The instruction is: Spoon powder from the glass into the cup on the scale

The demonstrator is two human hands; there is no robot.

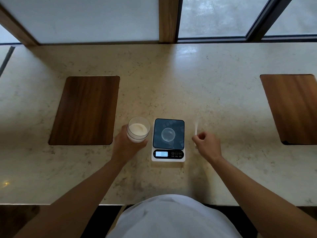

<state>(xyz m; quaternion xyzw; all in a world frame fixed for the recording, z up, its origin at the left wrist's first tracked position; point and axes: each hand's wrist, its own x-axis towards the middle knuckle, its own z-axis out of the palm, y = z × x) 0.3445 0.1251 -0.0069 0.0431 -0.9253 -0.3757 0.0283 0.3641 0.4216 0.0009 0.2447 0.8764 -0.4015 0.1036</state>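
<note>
Dark rectangular wooden inset panel in pale marble counter, well left of fingers. Left hand wrapped round clear glass tumbler of white powder, fingers curled on its near side. Just right of them: white digital kitchen scale with dark platform, small clear plastic cup centred on it, lit display below. Right hand right of scale, fingers pinched narrow on thin white plastic spoon, blurred, pointing away. Second wooden panel far right.
</note>
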